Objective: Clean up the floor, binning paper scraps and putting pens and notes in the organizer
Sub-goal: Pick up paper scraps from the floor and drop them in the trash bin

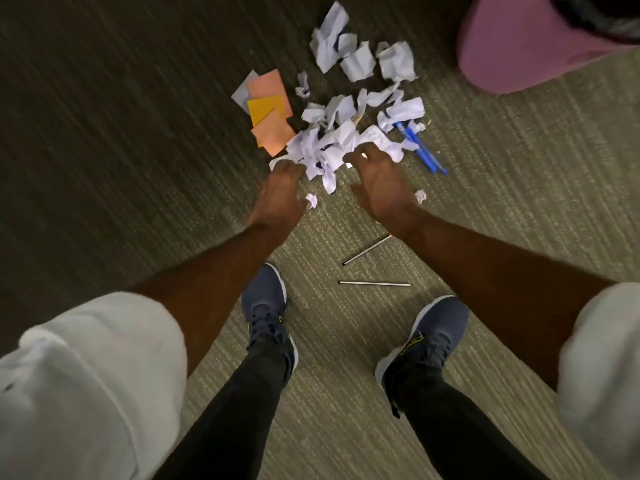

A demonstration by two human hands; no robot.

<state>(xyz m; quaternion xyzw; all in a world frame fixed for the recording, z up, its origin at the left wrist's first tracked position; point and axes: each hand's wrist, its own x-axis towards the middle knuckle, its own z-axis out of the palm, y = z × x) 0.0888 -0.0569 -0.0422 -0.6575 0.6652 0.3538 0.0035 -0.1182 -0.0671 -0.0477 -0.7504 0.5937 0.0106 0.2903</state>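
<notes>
I am looking down past both forearms at the carpet [104, 98], where the left hand [280, 192] and the right hand [377, 185] are closing in on the same clump of paper scraps [329, 150] from opposite sides. The clump is lying just ahead of the knuckles and between the two hands, neither one clearly nearer. Both hands are gripping it, fingers curling into the near edge of the paper while the right thumb is standing off the clump. The fingertips themselves are hiding in the folds, so I am judging the hold as loose rather than firm. More crumpled scraps [360, 57] are lying further out, beyond the hands and towards the pink container [519, 46] at the far right, which I am taking for the bin. That direction is what the lift is turning on: the load is needing to travel forward and to the right, on the right hand's side. The sticky notes [270, 112] are sitting just left of the clump, touching its edge. The blue pens [422, 147] are lying just right of it, their long axes running away to the near right. Two thin dark pens [374, 283] are resting behind the hands, near the shoes [266, 306]. The organizer is not showing in this view.
</notes>
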